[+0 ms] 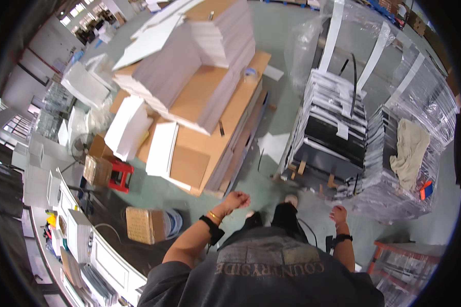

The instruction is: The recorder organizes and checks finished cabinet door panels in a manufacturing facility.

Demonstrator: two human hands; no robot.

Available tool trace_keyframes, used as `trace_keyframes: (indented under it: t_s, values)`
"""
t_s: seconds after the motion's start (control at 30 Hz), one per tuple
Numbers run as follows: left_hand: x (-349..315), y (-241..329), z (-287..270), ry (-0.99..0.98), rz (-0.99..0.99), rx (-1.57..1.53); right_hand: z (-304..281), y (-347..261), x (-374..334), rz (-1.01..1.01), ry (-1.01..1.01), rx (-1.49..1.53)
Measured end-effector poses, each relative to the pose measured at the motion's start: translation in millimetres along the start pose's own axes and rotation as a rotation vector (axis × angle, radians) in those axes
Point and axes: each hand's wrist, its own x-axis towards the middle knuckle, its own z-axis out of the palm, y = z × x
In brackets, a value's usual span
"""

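My left hand (235,201) hangs in the air in front of me, its fingers loosely bent and slightly apart, nothing in it. Its nearest thing is the front corner of a big stack of brown and white boards (234,110). On my other side, my right hand (338,215) is held out low with loosely parted fingers, also holding nothing. It is apart from the wrapped stack of dark panels (330,146) ahead of it. Both wrists wear dark bands. A white panel (162,148) and a smaller brown board (189,166) lie on the near end of the board stack.
Beige cloth (411,148) and an orange-and-blue tool (425,190) lie on a plastic-wrapped stack at right. To the left are a cardboard box (144,225), a red stool (120,175) and a bench with white frames (112,261). An orange-framed rack (404,250) stands at lower right.
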Motion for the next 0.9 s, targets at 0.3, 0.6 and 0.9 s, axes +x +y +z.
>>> trace_keyframes:
  t_s: [0.3, 0.6, 0.9]
  values:
    - [55, 115, 37, 0.122, 0.111, -0.02, -54, -50, 81, -0.012, 0.028, 0.253]
    - [109, 322, 13, 0.375, 0.528, 0.072, -63, -96, 110, 0.019, 0.057, 0.329]
    - [138, 483, -48, 0.499, 0.724, 0.031, -39, -123, 114, -0.018, 0.241, 0.463]
